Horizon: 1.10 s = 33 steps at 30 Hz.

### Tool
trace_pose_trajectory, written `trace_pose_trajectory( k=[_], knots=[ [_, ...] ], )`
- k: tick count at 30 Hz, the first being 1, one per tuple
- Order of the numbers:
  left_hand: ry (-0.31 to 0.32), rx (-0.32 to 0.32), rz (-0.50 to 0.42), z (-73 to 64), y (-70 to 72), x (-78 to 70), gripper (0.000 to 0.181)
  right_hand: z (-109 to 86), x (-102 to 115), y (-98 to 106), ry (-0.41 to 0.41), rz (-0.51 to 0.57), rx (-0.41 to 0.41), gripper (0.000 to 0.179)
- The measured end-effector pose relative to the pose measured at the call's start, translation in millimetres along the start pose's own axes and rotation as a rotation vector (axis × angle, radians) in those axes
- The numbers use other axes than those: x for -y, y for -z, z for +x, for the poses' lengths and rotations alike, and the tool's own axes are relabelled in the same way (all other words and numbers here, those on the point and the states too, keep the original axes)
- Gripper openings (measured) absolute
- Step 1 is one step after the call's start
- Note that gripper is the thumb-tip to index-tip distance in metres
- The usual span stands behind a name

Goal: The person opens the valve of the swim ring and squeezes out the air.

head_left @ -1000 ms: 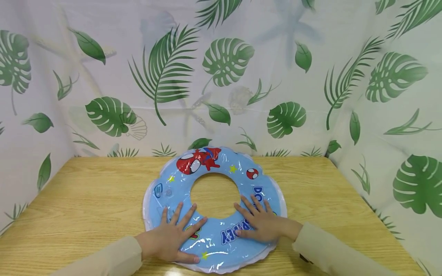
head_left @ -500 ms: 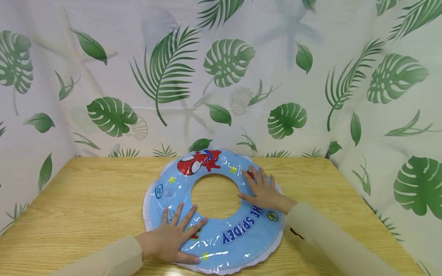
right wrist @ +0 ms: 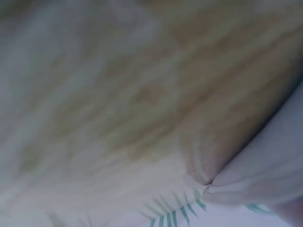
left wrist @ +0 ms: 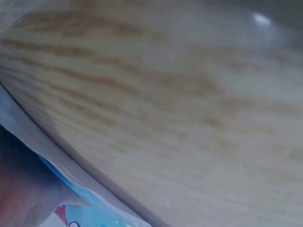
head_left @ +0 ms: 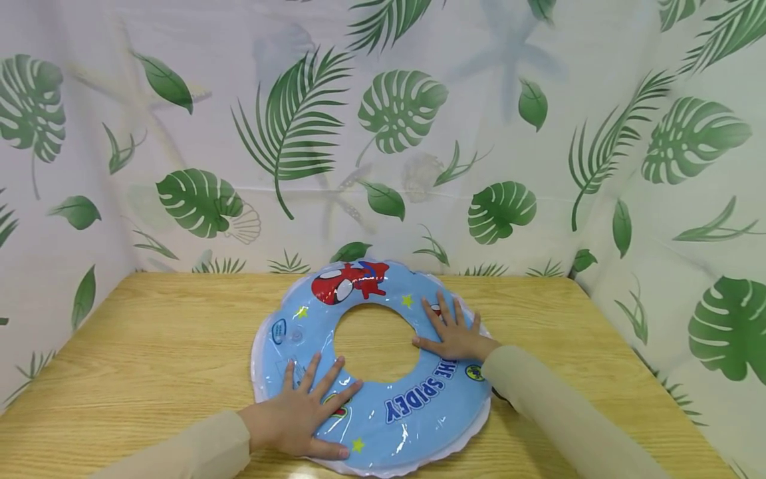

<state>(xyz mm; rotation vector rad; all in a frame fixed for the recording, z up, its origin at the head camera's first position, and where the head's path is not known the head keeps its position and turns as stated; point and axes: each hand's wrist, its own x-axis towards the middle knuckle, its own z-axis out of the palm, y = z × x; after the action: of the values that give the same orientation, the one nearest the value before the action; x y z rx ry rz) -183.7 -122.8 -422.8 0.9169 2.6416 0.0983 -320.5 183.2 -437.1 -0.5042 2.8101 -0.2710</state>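
A blue inflatable swim ring (head_left: 413, 436) with red cartoon figures, yellow stars and "THE SPIDEY" lettering lies flat on the wooden table. My left hand (head_left: 302, 414) rests on its near left part, fingers straight and spread. Across the hole, my right hand (head_left: 456, 336) rests on the right side, also with straight, spread fingers, and covers part of a small red print. In the left wrist view, a bit of the left hand (left wrist: 21, 189) shows at the lower left over the ring's pale seam (left wrist: 90, 182). The right wrist view catches the ring's whitish edge (right wrist: 265, 161) at the right.
The wood-grain table (head_left: 173, 346) extends on both sides of the ring and shows through its hole. Behind and to the sides hangs a white curtain (head_left: 335, 219) printed with green leaves, meeting the table's far edge just beyond the ring.
My right hand has slid away from me along the ring's right side, uncovering the lettering. My left hand and the ring stay in place.
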Motion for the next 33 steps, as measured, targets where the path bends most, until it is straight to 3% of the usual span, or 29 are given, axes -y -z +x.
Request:
trace_pose_trajectory(
  k=[13, 23, 33],
  knots=[
    [-0.008, -0.007, -0.01, -1.9, 0.7, 0.1, 0.09, -1.2, 3.0, 5.4, -0.024, -0.032, 0.062, 0.084],
    [0.001, -0.003, 0.0, -1.3, 0.5, 0.0, 0.091, 8.1, 6.4, 18.6, -0.052, -0.078, 0.189, 0.09],
    [-0.006, -0.009, 0.008, 1.0, -3.7, 1.7, 0.091, 24.2, 23.5, 43.4, -0.001, -0.045, 0.005, 0.076]
  ],
)
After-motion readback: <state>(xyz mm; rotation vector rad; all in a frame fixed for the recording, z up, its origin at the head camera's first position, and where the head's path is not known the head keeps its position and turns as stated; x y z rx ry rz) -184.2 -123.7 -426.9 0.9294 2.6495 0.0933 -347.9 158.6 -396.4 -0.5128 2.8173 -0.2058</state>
